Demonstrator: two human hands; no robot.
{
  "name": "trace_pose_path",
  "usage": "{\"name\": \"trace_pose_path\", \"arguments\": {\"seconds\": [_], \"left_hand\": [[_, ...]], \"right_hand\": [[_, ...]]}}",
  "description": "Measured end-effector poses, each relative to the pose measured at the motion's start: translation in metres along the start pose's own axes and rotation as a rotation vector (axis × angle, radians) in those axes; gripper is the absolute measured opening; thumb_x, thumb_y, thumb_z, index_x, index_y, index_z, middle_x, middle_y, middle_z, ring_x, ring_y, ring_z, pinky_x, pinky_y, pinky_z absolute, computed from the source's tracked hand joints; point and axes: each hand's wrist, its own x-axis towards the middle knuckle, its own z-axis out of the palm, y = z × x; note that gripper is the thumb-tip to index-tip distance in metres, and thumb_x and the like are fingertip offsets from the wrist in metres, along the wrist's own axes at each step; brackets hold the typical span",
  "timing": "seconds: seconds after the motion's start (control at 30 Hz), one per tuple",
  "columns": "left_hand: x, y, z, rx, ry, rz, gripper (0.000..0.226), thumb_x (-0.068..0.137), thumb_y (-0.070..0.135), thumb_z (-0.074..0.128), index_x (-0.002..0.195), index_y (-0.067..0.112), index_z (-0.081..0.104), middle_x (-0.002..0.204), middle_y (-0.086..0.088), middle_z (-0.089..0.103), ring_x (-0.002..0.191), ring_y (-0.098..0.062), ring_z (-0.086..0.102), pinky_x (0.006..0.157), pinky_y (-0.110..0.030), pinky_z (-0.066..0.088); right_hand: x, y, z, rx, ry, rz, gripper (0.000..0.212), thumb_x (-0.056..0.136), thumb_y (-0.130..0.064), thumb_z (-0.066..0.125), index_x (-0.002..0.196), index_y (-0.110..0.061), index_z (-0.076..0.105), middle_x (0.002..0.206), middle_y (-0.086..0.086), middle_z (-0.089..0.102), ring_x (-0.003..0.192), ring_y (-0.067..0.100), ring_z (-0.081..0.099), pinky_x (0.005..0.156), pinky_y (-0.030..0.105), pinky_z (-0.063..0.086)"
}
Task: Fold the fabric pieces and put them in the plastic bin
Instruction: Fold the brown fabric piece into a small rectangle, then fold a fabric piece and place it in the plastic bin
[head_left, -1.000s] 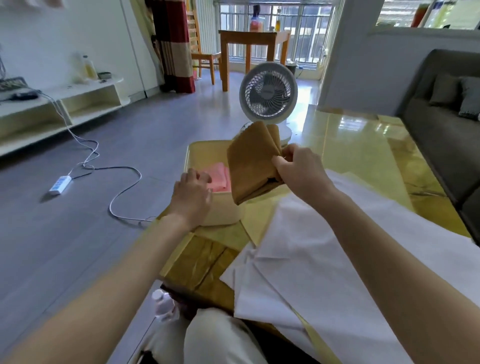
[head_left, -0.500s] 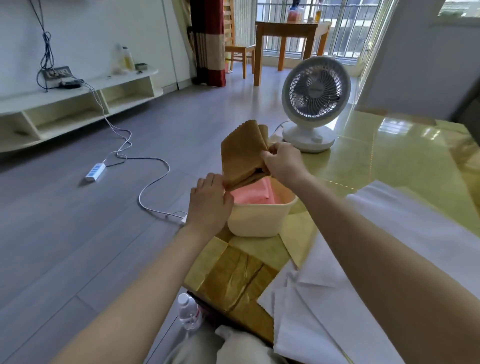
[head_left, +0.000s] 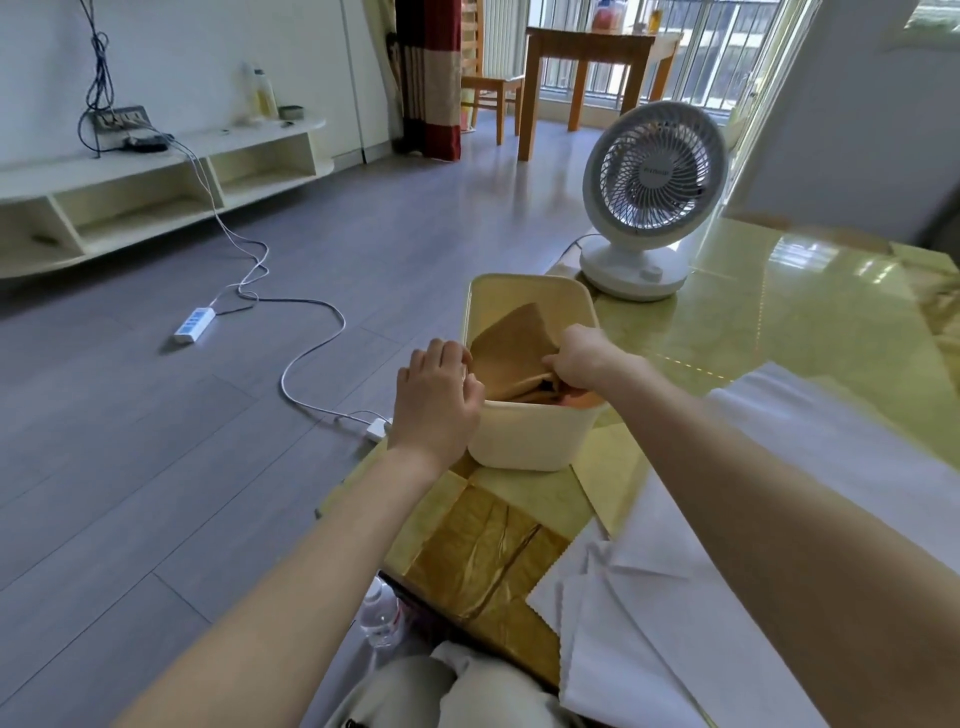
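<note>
While the left hand (head_left: 436, 400) grips the plastic bin (head_left: 524, 441) at the near-left corner of the glossy table (head_left: 831, 338), the right hand (head_left: 582, 364) grasps folded brown fabric (head_left: 514, 348) inside it; white fabric (head_left: 675, 597) covers the near edge; a fan (head_left: 652, 176) stands beyond the bin, at the left edge.

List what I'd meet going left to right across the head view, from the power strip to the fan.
Power strip → left hand → plastic bin → fan. The right hand and brown fabric overlap the bin, so they are left out.
</note>
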Motion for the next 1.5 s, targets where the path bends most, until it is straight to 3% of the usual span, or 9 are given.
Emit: {"name": "trace_pose_path", "arguments": {"seconds": [0.13,0.23,0.43,0.6,0.73,0.83,1.13,1.33,1.5], "left_hand": [[-0.001,0.005,-0.001,0.009,-0.023,-0.026,0.024,0.095,0.017,0.039,0.116,0.009,0.047,0.12,-0.007,0.047,0.109,-0.021,0.042,0.089,-0.027,0.03],[-0.003,0.011,-0.003,0.013,-0.029,-0.034,0.025,0.096,0.015,0.039,0.119,0.01,0.046,0.122,-0.008,0.046,0.111,-0.022,0.041,0.092,-0.029,0.032],[-0.037,0.054,0.005,-0.105,0.056,0.175,0.019,0.086,0.004,0.054,0.105,0.008,0.054,0.107,-0.009,0.052,0.1,-0.024,0.049,0.083,-0.026,0.038],[-0.087,0.088,0.039,-0.145,-0.16,0.509,0.035,0.064,-0.017,0.061,0.089,0.008,0.063,0.089,-0.009,0.061,0.079,-0.028,0.06,0.068,-0.037,0.051],[-0.115,0.097,0.068,-0.086,-0.535,0.641,0.052,0.079,-0.012,0.043,0.12,0.017,0.055,0.133,0.0,0.047,0.127,-0.019,0.039,0.103,-0.03,0.029],[-0.123,0.101,0.077,0.035,-0.719,0.638,0.056,0.085,-0.006,0.04,0.131,0.025,0.045,0.145,0.006,0.035,0.138,-0.014,0.024,0.108,-0.027,0.018],[-0.12,0.111,0.085,0.146,-0.725,0.625,0.045,0.088,0.001,0.044,0.126,0.025,0.049,0.143,0.003,0.038,0.135,-0.018,0.029,0.107,-0.035,0.026],[-0.125,0.12,0.075,0.153,-0.782,0.675,0.046,0.086,0.011,0.049,0.13,0.026,0.048,0.145,0.006,0.035,0.14,-0.015,0.021,0.11,-0.033,0.018],[-0.125,0.128,0.072,0.206,-0.654,0.642,0.025,0.094,0.02,0.043,0.115,0.018,0.058,0.135,0.002,0.047,0.134,-0.017,0.031,0.11,-0.035,0.024]], "right_hand": [[-0.018,0.006,0.002,-0.055,0.095,-0.106,0.02,0.097,-0.021,0.047,0.103,-0.004,0.055,0.097,0.011,0.057,0.082,0.024,0.055,0.068,0.032,0.046],[-0.042,0.015,0.006,-0.004,0.279,-0.245,0.033,0.094,-0.014,0.046,0.127,-0.009,0.048,0.122,0.009,0.053,0.107,0.027,0.053,0.09,0.039,0.047],[-0.118,0.069,0.039,0.296,0.612,-0.345,0.032,0.089,-0.004,0.053,0.121,-0.005,0.051,0.119,0.009,0.053,0.11,0.021,0.052,0.095,0.03,0.046],[-0.165,0.14,0.096,0.167,0.44,-0.114,0.038,0.088,-0.016,0.06,0.124,-0.009,0.051,0.122,0.008,0.053,0.112,0.027,0.052,0.094,0.035,0.042],[-0.2,0.178,0.129,0.014,0.219,0.024,0.056,0.088,-0.043,0.057,0.133,-0.013,0.044,0.133,0.004,0.047,0.123,0.024,0.045,0.103,0.035,0.034],[-0.214,0.192,0.136,-0.061,0.167,0.002,0.058,0.089,-0.047,0.051,0.136,-0.015,0.042,0.141,0.004,0.04,0.133,0.023,0.035,0.111,0.036,0.027],[-0.22,0.193,0.133,-0.131,0.139,0.001,0.036,0.088,-0.009,0.044,0.124,-0.005,0.046,0.125,0.011,0.05,0.121,0.031,0.044,0.098,0.039,0.038],[-0.224,0.195,0.117,-0.13,0.121,0.015,0.034,0.091,-0.001,0.04,0.124,-0.008,0.039,0.122,0.01,0.052,0.114,0.029,0.049,0.089,0.036,0.042],[-0.234,0.211,0.098,-0.08,0.177,0.088,0.047,0.083,0.009,0.039,0.126,-0.009,0.039,0.123,0.009,0.052,0.109,0.032,0.055,0.082,0.036,0.045]]}}
